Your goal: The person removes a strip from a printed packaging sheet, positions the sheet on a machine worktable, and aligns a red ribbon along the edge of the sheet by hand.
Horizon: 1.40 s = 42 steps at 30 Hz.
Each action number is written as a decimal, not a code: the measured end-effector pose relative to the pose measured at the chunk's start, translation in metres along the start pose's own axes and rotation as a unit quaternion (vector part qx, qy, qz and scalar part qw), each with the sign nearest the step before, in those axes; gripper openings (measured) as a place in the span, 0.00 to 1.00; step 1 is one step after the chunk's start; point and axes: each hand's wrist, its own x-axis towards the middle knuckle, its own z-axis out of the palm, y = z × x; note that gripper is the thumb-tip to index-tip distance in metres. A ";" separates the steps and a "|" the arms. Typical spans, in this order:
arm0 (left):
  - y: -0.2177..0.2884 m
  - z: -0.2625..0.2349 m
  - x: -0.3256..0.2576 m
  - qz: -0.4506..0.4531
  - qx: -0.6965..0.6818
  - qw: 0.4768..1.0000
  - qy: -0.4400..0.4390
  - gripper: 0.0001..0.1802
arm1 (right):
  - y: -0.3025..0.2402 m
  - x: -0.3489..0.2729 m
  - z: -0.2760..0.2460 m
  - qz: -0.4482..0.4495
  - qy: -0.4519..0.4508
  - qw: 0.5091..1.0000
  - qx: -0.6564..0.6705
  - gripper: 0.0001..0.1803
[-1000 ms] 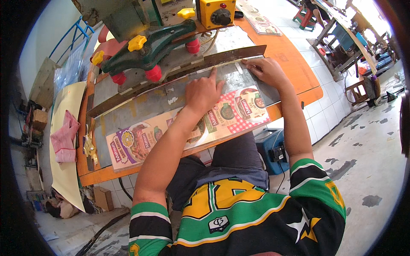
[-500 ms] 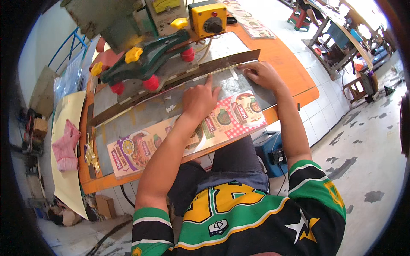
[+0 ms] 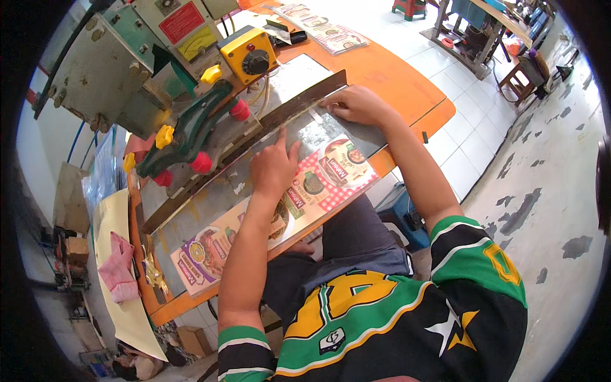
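Note:
A long printed plastic packaging sheet (image 3: 326,175), with food pictures and a red checked part, lies along the near edge of a grey metal plate (image 3: 310,135). My left forearm crosses over the sheet and hides part of it. My left hand (image 3: 273,169) rests above the plate, index finger stretched toward a long dark metal bar (image 3: 309,95), thumb apart. Near the bar's right end is my right hand (image 3: 359,105), its index finger reaching to the bar's foot and its other fingers bent. I see nothing held in either hand.
Beyond the bar stands a machine with a dark green bracket (image 3: 191,137) and a yellow control box (image 3: 248,56). More printed sheets (image 3: 334,37) lie on the orange tabletop (image 3: 401,83). At left are a pink cloth (image 3: 119,274) and a pale yellow sheet (image 3: 137,321).
The whole view has turned and shifted, showing more of the machine at upper left. Both hands keep nearly the same places along the bar.

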 end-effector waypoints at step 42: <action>-0.006 0.007 -0.003 -0.001 -0.038 0.999 0.039 0.33 | -0.003 -0.002 -0.005 -0.025 0.027 0.996 -0.078 0.13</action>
